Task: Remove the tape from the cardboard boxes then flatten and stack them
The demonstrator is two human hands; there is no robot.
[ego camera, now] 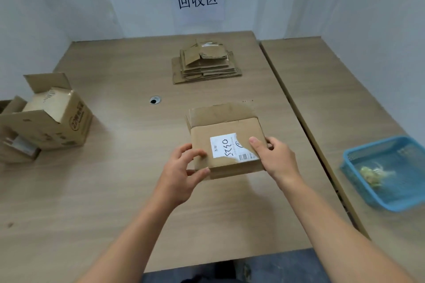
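Both hands, left and right, grip the small labelled brown cardboard box mid-counter, far flap open, not flattened; flat cardboard stack done near far edge, opened boxes left-edge still pending.

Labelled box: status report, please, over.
Left hand grips near-left corner, right hand grips right edge. Labelled box not flattened, far flap open. Way to flat stack clear.

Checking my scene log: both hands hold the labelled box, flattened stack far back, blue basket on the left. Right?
Not quite: the head view shows the blue basket on the right. The left hand and right hand do hold the labelled box, and the flattened stack lies far back.
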